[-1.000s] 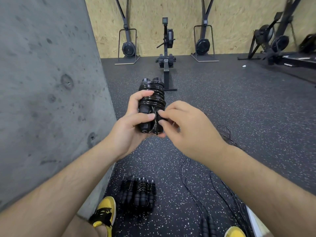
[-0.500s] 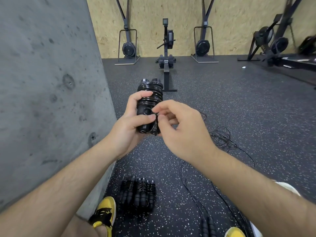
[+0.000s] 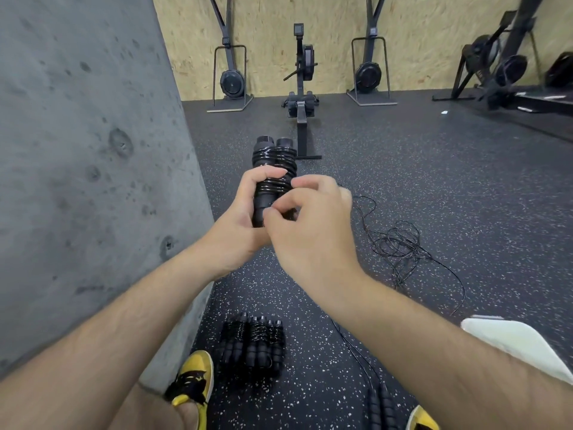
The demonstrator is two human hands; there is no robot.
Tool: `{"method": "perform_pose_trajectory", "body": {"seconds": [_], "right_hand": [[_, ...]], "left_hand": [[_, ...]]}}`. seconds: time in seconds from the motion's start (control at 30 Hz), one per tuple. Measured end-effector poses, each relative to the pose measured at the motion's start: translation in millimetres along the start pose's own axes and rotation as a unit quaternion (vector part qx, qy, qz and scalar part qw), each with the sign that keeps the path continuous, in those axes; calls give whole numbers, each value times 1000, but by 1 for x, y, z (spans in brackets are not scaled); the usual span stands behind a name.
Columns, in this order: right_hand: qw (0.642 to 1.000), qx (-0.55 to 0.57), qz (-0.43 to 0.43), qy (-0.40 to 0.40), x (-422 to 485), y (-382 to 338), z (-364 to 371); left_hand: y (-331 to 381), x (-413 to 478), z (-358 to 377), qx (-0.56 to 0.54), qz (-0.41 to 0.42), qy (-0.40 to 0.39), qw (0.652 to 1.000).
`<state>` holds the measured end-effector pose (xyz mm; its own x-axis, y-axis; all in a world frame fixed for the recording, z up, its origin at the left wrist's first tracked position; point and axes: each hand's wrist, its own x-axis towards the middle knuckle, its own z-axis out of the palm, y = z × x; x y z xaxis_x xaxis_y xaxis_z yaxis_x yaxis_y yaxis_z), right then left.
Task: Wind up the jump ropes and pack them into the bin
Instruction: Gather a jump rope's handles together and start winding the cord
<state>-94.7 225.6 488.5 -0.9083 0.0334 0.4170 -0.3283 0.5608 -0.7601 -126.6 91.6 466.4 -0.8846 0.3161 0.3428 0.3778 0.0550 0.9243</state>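
speckled rubber floor (image 3: 434,187) — concrete wall (image 3: 77,150) left | rowing machine (image 3: 302,97) ahead

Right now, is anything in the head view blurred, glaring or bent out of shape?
Head view: the right hand is smeared by motion blur, so its fingertips are unclear; the left hand is sharper; glossy glints show on the cord of the wound jump rope; wide-angle distortion tilts the concrete wall and the exercise machines at the right edge; light is even, shadows soft.
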Motion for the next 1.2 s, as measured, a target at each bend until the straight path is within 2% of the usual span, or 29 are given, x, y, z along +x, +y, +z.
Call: {"method": "perform_pose_trajectory", "body": {"seconds": [0.07, 0.13, 0.17, 0.23, 0.33, 0.47, 0.63, 0.73, 0.9, 1.2], "right_hand": [[991, 104, 78, -19, 3, 0, 3], [946, 272, 170, -48, 8, -1, 2], [921, 334, 190, -70, 9, -1, 0], [897, 391, 180, -99, 13, -1, -5], [915, 362, 145, -107, 15, 0, -9], [969, 190, 104, -120, 11, 8, 4], [992, 89, 67, -60, 9, 18, 18], [993, 100, 58, -33, 8, 20, 25], [991, 118, 47, -42, 13, 26, 28], [979, 164, -4, -118, 26, 44, 36]], "left_hand": [[0, 0, 2, 8, 2, -1, 1000], [-2, 1, 3, 10, 1, 6, 1000], [-2, 1, 3, 10, 4, 11, 1000], [-4, 4, 1, 22, 11, 29, 999], [-9, 8, 1, 69, 12, 49, 996], [-17, 4, 3, 167, 7, 37, 985], [-18, 1, 0, 208, 1, 15, 978], [-18, 0, -3, 199, 1, 2, 980], [-23, -4, -7, 176, -24, 2, 984], [-34, -3, -23, 141, -6, 75, 987]]}}
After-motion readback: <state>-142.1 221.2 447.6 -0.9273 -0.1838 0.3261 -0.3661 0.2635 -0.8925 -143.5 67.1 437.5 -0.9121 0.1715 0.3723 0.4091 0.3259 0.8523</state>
